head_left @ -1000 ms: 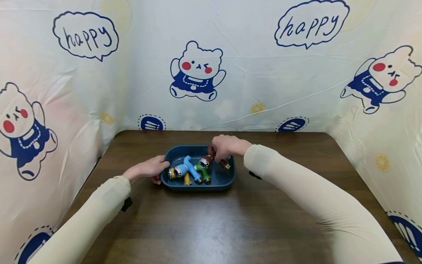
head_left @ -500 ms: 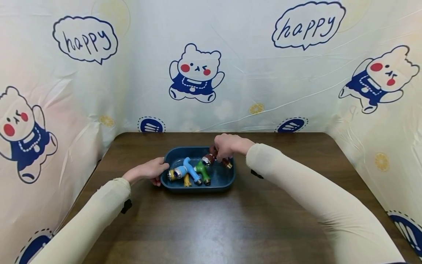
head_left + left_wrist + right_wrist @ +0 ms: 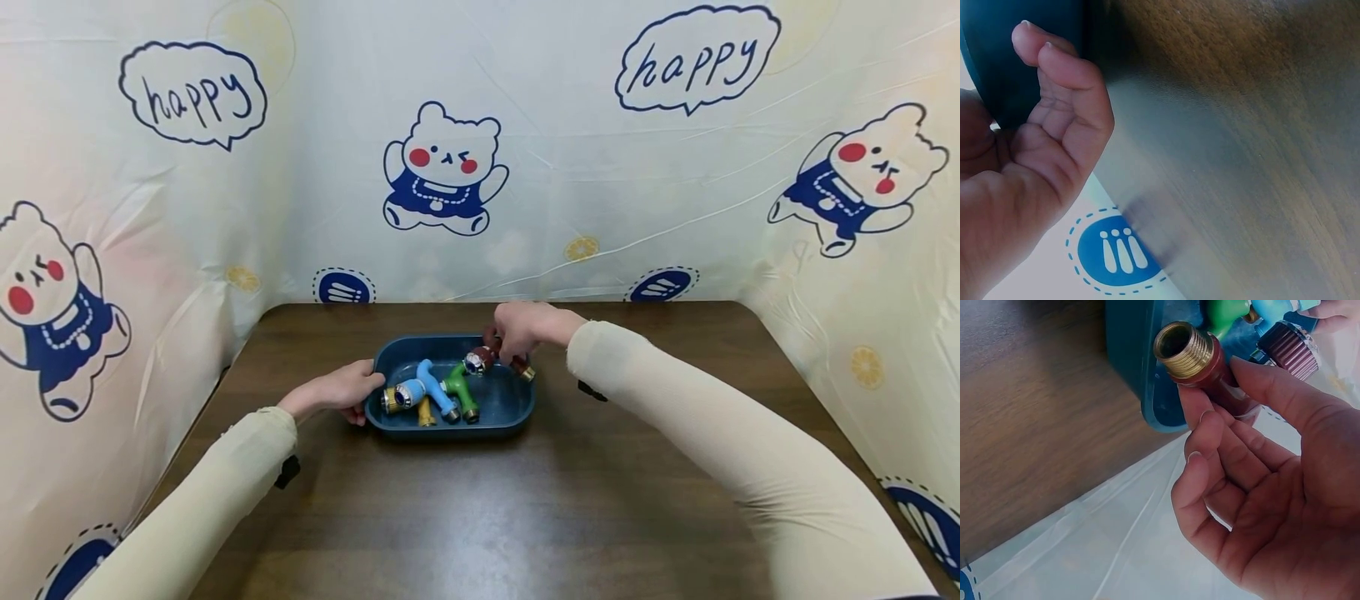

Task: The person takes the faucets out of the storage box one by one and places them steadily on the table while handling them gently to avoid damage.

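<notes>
A dark blue tray (image 3: 450,432) stands on the table. My left hand (image 3: 339,388) grips its left end, thumb over the rim; the left wrist view shows curled fingers (image 3: 1079,87) beside the tray wall. At the tray's back right my right hand (image 3: 522,327) pinches a dark red faucet (image 3: 480,359) between thumb and fingers. In the right wrist view the faucet's brass threaded end (image 3: 1186,353) points up past the fingertips, over the tray's rim. Inside the tray lie a light blue faucet (image 3: 431,382), a green faucet (image 3: 463,392) and a yellow faucet (image 3: 425,411), partly hidden under the blue one.
The brown wooden table (image 3: 480,517) extends in front of the tray and to both sides. A pale printed cloth (image 3: 540,167) with cartoon bears hangs behind the table and along its sides.
My right hand has moved slightly to the right with the dark red faucet, which shifts away from the green one. My left hand stays on the tray. The head view has tilted slightly.
</notes>
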Tool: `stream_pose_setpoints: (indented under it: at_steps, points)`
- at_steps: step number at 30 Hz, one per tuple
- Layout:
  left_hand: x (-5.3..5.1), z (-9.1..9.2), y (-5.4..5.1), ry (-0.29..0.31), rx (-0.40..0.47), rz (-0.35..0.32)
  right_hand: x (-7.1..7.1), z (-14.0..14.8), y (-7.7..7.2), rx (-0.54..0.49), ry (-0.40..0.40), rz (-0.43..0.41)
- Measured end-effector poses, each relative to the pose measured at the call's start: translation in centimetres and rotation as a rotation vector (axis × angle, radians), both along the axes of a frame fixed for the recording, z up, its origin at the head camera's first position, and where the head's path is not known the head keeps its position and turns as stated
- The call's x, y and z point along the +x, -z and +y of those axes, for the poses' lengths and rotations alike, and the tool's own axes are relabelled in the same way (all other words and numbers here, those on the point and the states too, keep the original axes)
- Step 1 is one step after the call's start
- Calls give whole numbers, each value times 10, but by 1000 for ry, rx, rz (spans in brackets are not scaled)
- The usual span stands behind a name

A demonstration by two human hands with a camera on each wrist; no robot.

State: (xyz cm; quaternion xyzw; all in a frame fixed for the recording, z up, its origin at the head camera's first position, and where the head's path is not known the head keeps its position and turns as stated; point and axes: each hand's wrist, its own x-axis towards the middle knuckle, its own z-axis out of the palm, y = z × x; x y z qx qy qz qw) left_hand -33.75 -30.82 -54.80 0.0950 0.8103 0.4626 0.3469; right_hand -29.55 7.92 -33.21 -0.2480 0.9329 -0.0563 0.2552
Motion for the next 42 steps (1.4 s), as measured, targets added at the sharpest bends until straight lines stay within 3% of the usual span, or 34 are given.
stream_pose_setpoints:
  at_steps: [21, 29, 30, 35, 36, 37, 42]
  points:
    - [-1, -1, 2, -2, -9, -8, 0, 14, -6, -28, 45, -27]
    - [5, 4, -6, -8, -25, 9, -2, 22, -4, -29, 53, -14]
    - [16, 10, -18, 19, -34, 40, -2, 23, -4, -30, 50, -10]
    - [17, 11, -20, 28, -37, 48, -2, 27, -2, -21, 49, 4]
    - [18, 11, -20, 24, -35, 45, -2, 28, -2, -20, 46, 7]
    - [7, 5, -9, -4, -27, 15, -2, 29, -2, -22, 44, 8]
    - [7, 5, -9, -9, -27, 12, -2, 32, -3, -26, 41, 20]
